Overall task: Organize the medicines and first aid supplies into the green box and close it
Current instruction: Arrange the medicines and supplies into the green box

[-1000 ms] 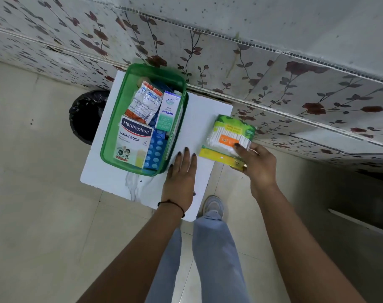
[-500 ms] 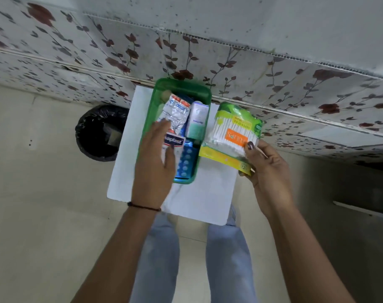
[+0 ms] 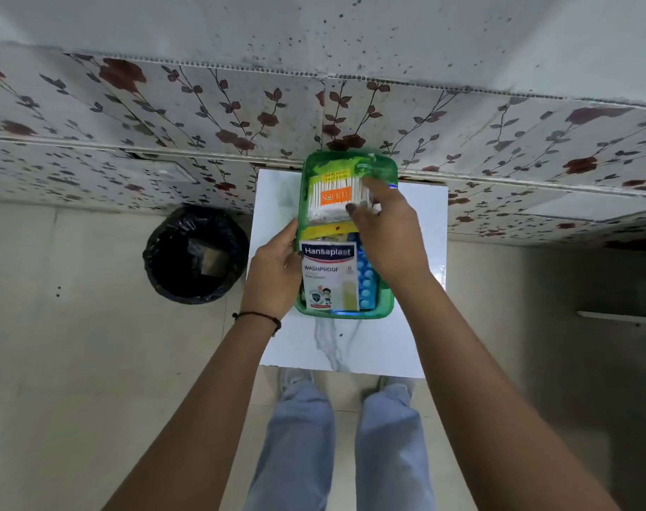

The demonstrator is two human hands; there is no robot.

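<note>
The green box stands open on a small white table, its far end against the wall. A green and yellow pack of cotton buds lies across the far half of the box, and my right hand rests on it with fingers on its right side. A white Hansaplast plaster carton lies in the near half, beside a blue blister strip. My left hand grips the box's left wall. No lid is in view.
A round bin lined with a black bag stands on the floor left of the table. The flower-patterned wall runs right behind the table. My legs and shoes are below the table's near edge.
My right hand has carried the cotton bud pack from the table's right side into the far half of the box. My left hand moved from over the contents to the box's left wall.
</note>
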